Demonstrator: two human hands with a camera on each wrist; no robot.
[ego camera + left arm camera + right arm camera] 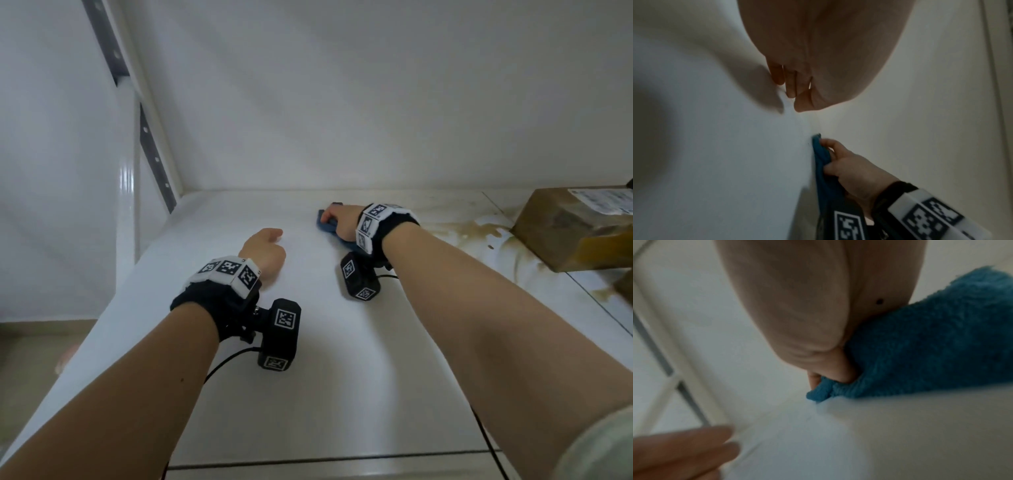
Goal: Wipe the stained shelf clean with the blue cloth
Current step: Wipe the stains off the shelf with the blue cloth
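A white shelf (308,342) runs out ahead of me, with brown stains (474,229) on its right part. My right hand (337,219) grips the bunched blue cloth (322,224) and presses it on the shelf near the back wall, left of the stains. In the right wrist view its fingers (835,369) dig into the fluffy blue cloth (931,345). The left wrist view shows that right hand (846,164) on the cloth (823,157) from the side. My left hand (265,245) rests on the bare shelf, to the left of the cloth and nearer me, fingers (790,82) loosely curled and holding nothing.
A brown cardboard box (575,233) with a white label stands on the shelf at the far right, beside the stains. A white upright post with a grey slotted rail (150,150) bounds the shelf on the left. The back wall (342,102) is close behind the cloth.
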